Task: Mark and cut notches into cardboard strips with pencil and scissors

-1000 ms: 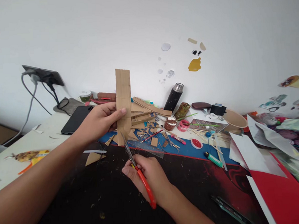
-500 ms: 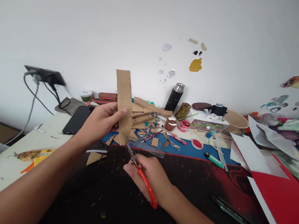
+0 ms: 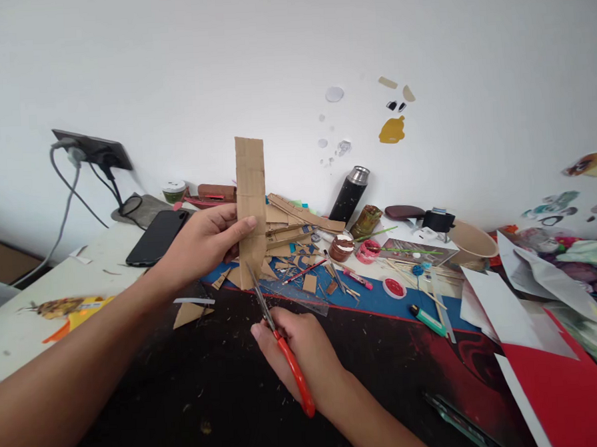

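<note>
A long strip of brown cardboard (image 3: 250,173) stands upright, pinched by my left hand (image 3: 219,233) with the thumb across its front. My right hand (image 3: 305,350) is wrapped round scissors (image 3: 293,370) with red handles. The scissor blades point up and to the left, and their tips meet the lower end of the strip near its right edge. How far the blades are parted is hard to tell.
Cardboard scraps (image 3: 309,283) and paint jars (image 3: 341,246) lie behind my hands. A black flask (image 3: 350,195) leans against the wall. At left is a phone (image 3: 158,237); red paper (image 3: 561,376) covers the right side.
The thumb of my right hand has shifted slightly right, closer to the scissors. The strip sits marginally further right in view, still held by my left hand.
</note>
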Demonstrator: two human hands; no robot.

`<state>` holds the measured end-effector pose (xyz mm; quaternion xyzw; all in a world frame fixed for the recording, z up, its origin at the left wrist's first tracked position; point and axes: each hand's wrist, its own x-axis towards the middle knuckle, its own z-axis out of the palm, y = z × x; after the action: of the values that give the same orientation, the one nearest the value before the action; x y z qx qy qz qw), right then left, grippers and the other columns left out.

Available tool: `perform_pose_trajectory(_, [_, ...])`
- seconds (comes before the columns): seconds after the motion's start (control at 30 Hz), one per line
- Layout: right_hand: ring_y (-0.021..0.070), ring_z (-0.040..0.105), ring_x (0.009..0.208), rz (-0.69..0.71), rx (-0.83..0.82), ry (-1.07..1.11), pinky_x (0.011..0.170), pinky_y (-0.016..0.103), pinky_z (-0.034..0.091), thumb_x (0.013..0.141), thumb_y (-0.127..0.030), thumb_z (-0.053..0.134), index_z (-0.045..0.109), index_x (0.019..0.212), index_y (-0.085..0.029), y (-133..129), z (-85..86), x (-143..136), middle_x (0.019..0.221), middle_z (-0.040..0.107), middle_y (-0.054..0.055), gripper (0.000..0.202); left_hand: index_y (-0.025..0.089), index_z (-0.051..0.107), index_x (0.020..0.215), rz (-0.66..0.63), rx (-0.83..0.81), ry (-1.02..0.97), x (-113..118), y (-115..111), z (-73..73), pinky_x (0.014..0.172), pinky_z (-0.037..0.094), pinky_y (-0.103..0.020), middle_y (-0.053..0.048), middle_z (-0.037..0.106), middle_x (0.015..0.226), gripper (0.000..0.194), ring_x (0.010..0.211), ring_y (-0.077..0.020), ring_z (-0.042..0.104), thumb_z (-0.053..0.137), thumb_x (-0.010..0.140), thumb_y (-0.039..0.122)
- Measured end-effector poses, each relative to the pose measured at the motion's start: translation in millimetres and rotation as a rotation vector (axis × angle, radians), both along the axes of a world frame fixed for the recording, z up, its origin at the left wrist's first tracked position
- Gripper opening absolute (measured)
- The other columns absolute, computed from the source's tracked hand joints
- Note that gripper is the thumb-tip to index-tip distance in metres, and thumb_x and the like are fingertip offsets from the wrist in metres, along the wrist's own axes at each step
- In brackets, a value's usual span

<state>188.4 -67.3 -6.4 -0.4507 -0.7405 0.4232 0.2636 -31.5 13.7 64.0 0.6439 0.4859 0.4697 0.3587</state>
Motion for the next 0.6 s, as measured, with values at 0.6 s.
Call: perform_pose_trajectory(0.6, [0.0141, 0.038, 0.055, -0.014, 0.053, -0.059, 0.059, 0.03, 0.032, 0.103, -0.039, 0.061, 0.044, 0.073, -0.025, -1.2, 0.8, -2.1, 0.06, 0.047, -0.003, 0.037, 0.02, 0.082, 0.099, -0.025, 0.017, 0.004, 0.6, -1.3, 0.4, 0.043, 0.041, -0.024, 0.001, 0.064, 0.064, 0.034, 0.048, -0.0107, 0.048, 0.075, 0.097, 0.053])
